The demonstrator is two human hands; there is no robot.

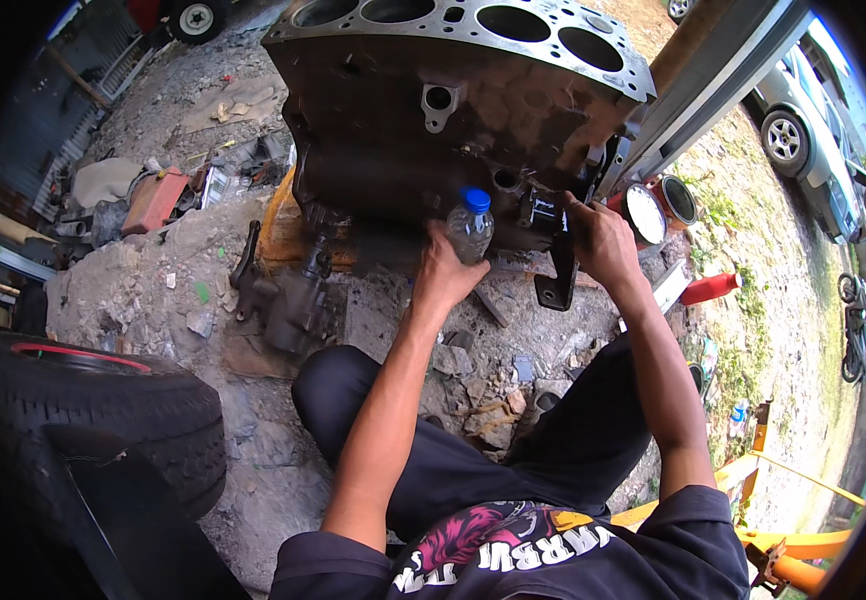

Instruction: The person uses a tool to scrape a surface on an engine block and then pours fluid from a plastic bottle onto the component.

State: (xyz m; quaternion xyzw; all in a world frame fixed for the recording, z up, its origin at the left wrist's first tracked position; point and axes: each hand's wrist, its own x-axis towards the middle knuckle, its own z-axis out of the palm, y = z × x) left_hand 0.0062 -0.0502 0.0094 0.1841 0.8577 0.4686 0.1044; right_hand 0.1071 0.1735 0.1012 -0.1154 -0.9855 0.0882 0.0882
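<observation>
Left fingers (pixel 438 240) clasp a rounded, clear-plastic bottle (pixel 470 238).

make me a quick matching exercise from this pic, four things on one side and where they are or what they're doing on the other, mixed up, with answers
Things:
1. left hand
2. right hand
3. tyre
4. red container

Places or states:
A. in the lower left of the picture
B. to the right of the right forearm
C. holding a clear bottle with a blue cap
D. at the lower right of the engine block

Pairs: 1-C, 2-D, 3-A, 4-B
</observation>
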